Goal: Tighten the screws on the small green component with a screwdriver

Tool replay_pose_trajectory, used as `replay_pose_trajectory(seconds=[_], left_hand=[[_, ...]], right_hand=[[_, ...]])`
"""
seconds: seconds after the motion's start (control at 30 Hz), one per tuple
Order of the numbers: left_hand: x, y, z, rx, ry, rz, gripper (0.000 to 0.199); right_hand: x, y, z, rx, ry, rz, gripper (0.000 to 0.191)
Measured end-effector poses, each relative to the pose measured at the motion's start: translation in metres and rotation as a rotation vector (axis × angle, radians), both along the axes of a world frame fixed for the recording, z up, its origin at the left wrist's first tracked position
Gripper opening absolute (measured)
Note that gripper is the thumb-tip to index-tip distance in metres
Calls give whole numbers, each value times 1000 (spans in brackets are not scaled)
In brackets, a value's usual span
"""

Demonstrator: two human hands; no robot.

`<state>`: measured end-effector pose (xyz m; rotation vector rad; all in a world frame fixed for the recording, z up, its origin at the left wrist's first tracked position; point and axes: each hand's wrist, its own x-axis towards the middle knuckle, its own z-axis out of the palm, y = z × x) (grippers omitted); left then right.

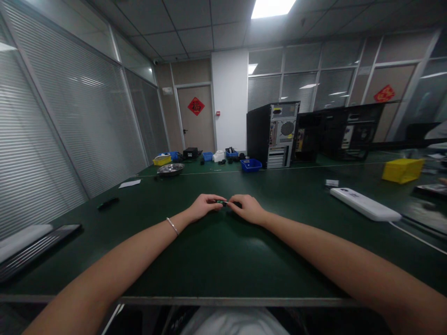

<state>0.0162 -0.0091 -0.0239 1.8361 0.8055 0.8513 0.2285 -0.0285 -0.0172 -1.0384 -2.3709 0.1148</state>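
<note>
My left hand pinches a small green-and-black piece that looks like a little circuit board. Its details are too small to make out. In my right hand is a tool with a dark handle and a thin bright metal shaft, like a small screwdriver. The shaft's tip meets the small piece, or comes very close to it. Both hands are close together over the middle of the green table, with the fingertips nearly touching. My fingers partly hide the piece and the handle.
Computer towers stand at the back right. Behind my hands are a blue tray, a metal dish and a yellow bin. A white device and a yellow box lie rightward; a dark slim object lies left.
</note>
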Motion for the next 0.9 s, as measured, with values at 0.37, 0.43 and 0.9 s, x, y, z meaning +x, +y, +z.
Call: replay_pose_trajectory(seconds=[0.37, 0.43, 0.9], left_hand=[[0, 0, -1, 56, 46, 44, 34], [0, -1, 1, 50, 44, 37, 35], [0, -1, 2, 11, 12, 7, 35]], right_hand=[[-1, 0, 0, 14, -39, 12, 26], [-1, -1, 1, 13, -47, 8, 25], [0, 1, -1, 15, -32, 34, 24]])
